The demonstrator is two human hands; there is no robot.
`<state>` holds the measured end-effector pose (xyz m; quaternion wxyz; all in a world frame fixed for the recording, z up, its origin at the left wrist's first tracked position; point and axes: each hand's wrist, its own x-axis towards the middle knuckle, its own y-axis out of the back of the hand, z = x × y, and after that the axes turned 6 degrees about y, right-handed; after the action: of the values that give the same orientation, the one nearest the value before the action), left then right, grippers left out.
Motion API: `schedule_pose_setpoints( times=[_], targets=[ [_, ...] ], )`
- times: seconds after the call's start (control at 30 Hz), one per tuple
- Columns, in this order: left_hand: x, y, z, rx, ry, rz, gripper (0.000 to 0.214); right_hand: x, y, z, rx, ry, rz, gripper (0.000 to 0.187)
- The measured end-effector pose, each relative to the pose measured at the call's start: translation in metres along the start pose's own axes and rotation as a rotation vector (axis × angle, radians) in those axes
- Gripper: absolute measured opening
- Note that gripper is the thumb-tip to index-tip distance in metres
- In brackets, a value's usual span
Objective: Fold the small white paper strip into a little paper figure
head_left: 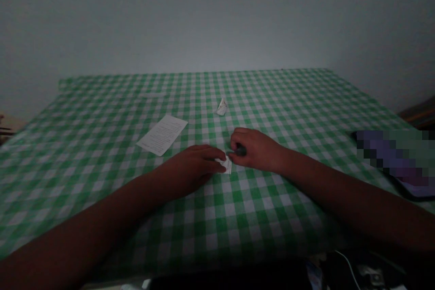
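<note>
My left hand [195, 166] lies low on the cloth, its fingers stretched out and its thumb apart from them. Its fingertips rest on a small piece of white printed paper [229, 166] and cover part of it. Just to the right, my right hand [253, 147] is closed round a small dark tool [241, 150]. The tool's narrow greyish end points left, at the paper's upper edge. Dim light and the curled fingers hide the tool's exact kind. Whether its tip touches the paper, I cannot tell.
A green and white checked tablecloth [190, 99] covers the table. Beyond my left hand lies a printed sheet [163, 135]. A small folded paper scrap [222, 107] stands farther back. At the right edge is a dark-framed device [396, 181], its screen blurred out. A wall backs the table.
</note>
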<state>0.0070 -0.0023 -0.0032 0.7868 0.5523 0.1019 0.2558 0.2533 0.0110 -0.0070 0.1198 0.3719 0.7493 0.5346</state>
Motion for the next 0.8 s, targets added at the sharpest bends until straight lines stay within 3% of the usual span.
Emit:
schedule_pose_setpoints(
  times=[0.2,0.5,0.57,0.8],
  targets=[
    [0.0,0.002,0.001,0.041,-0.009,-0.024,0.036,-0.003,0.001,-0.006,0.019,0.044,-0.032,0.017],
    [-0.001,-0.002,-0.003,0.051,-0.056,-0.041,0.039,0.0,-0.001,0.005,-0.012,-0.003,0.041,0.011],
    [0.0,0.0,-0.003,0.042,-0.089,-0.053,0.039,-0.001,0.001,0.004,-0.016,0.055,0.025,0.004],
    [0.004,0.006,0.0,0.149,-0.05,-0.091,0.028,-0.005,0.011,-0.006,-0.06,0.36,-0.14,0.026]
  ],
)
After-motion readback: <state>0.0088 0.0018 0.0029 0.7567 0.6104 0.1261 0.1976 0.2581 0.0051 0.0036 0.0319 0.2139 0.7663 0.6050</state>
